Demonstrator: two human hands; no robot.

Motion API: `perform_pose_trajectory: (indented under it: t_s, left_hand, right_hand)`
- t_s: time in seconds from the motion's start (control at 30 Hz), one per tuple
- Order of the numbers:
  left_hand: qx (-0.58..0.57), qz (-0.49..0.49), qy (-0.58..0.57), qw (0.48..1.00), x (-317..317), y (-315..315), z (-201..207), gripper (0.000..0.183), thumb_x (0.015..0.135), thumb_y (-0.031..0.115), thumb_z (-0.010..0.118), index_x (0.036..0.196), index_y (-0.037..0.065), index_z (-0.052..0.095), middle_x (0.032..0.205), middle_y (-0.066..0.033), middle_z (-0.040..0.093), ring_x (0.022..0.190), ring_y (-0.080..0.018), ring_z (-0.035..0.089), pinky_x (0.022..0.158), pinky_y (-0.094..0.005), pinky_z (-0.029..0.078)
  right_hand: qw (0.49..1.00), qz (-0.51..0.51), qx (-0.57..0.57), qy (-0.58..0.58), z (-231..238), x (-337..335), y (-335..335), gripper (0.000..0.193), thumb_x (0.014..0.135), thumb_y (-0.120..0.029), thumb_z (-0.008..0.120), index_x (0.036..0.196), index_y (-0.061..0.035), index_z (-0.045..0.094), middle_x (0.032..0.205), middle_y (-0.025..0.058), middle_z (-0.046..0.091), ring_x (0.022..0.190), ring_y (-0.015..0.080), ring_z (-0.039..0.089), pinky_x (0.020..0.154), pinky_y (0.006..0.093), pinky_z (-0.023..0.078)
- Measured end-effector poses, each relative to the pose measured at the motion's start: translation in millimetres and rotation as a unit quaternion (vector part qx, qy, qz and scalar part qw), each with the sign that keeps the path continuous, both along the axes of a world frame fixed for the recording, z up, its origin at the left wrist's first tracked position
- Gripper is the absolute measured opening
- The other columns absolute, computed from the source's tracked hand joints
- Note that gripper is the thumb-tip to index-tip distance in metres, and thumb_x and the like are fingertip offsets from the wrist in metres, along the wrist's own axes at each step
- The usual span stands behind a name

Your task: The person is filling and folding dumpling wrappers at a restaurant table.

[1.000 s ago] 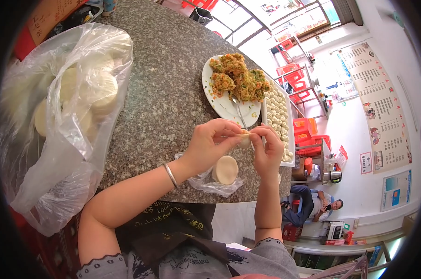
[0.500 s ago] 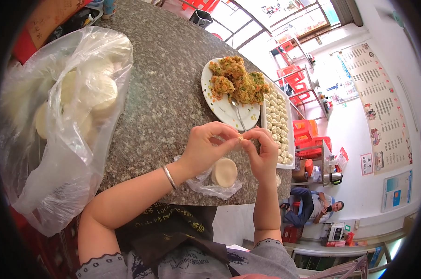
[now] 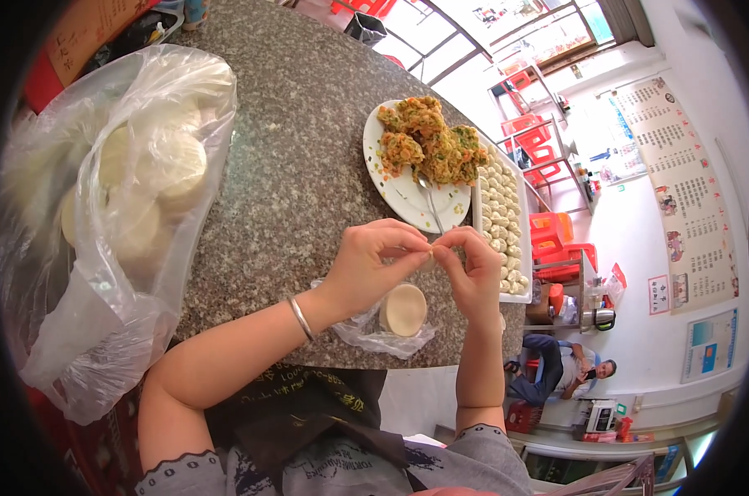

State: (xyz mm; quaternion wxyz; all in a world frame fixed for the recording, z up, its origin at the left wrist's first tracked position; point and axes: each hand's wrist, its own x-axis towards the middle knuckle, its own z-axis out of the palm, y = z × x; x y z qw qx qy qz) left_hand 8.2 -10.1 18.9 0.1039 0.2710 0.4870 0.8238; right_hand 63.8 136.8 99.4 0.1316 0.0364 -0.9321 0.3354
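My left hand [image 3: 376, 258] and my right hand [image 3: 473, 269] meet over the near part of the counter. Thumbs and forefingers of both pinch a small pale dumpling [image 3: 430, 258], mostly hidden by the fingers. Just below them, a stack of round dough wrappers [image 3: 404, 310] lies on a crumpled clear plastic sheet [image 3: 366, 335]. Beyond my hands is a white plate [image 3: 402, 201] heaped with orange-green chopped filling [image 3: 430, 140]. A metal spoon [image 3: 432, 205] rests on it, its bowl in the filling. Right of the plate, a white tray [image 3: 526, 256] holds rows of shaped dumplings [image 3: 498, 215].
A large clear plastic bag [image 3: 68, 331] with more round wrappers [image 3: 176, 161] fills the left of the speckled stone counter [image 3: 283, 124]. A red-orange box [image 3: 89, 41] stands at the far left. Beyond the counter are red stools [image 3: 548, 236], and a person [image 3: 569, 368] sits at right.
Both hands keep pinching the dumpling at nearly the same spot, fingertips slightly shifted. The plate, tray and room sit slightly further right in the view.
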Motion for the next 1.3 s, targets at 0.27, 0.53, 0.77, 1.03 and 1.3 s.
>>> perform_pose_trajectory:
  t_s: [0.27, 0.53, 0.77, 1.03, 1.3]
  left_hand:
    - [-0.008, -0.022, -0.054, 0.998, -1, 3, -3, 0.014, 0.085, 0.005, 0.065, 0.098, 0.002, 0.060, 0.099, -0.0059, 0.062, 0.094, -0.0138, 0.062, 0.081, -0.0285, 0.054]
    - [0.113, -0.182, -0.302, 0.929, -4, 3, -6, 0.012, 0.090, 0.012, 0.062, 0.099, 0.005, 0.059, 0.094, -0.0023, 0.064, 0.086, -0.0096, 0.061, 0.077, -0.0258, 0.051]
    - [0.094, -0.180, -0.281, 0.938, -5, 4, -11, 0.010, 0.089, 0.012, 0.064, 0.097, 0.008, 0.061, 0.097, -0.0009, 0.064, 0.088, -0.0081, 0.060, 0.076, -0.0250, 0.051]
    - [0.077, -0.159, -0.231, 0.957, -4, 3, -9, 0.013, 0.089, 0.012, 0.062, 0.100, 0.005, 0.062, 0.095, -0.0017, 0.065, 0.088, -0.0067, 0.059, 0.075, -0.0224, 0.049]
    - [0.043, -0.219, -0.235, 0.946, -6, 2, -7, 0.023, 0.092, 0.014, 0.059, 0.112, 0.003, 0.060, 0.104, -0.0039, 0.064, 0.094, -0.0089, 0.060, 0.080, -0.0241, 0.049]
  right_hand:
    - [0.998, -0.014, 0.043, 0.043, -13, -1, 1, 0.004, 0.082, -0.003, 0.062, 0.082, 0.0018, 0.062, 0.081, 0.0092, 0.062, 0.076, 0.0186, 0.061, 0.076, 0.0307, 0.047]
    - [0.988, -0.056, -0.144, 0.011, -23, -4, -5, 0.005, 0.084, -0.003, 0.061, 0.084, 0.0018, 0.059, 0.080, 0.0070, 0.060, 0.077, 0.0158, 0.057, 0.072, 0.0267, 0.044]
    - [0.994, -0.042, -0.089, 0.043, -28, -3, -5, 0.006, 0.083, -0.003, 0.062, 0.083, 0.0018, 0.058, 0.079, 0.0080, 0.061, 0.076, 0.0176, 0.058, 0.071, 0.0281, 0.045]
    - [0.997, -0.073, -0.016, 0.023, -21, -1, -11, 0.006, 0.082, -0.002, 0.062, 0.082, 0.0015, 0.058, 0.080, 0.0108, 0.061, 0.075, 0.0208, 0.059, 0.070, 0.0298, 0.046]
    - [0.994, -0.091, -0.033, 0.056, -33, 5, 2, 0.006, 0.084, -0.003, 0.062, 0.084, 0.0015, 0.058, 0.081, 0.0090, 0.061, 0.076, 0.0179, 0.058, 0.071, 0.0287, 0.045]
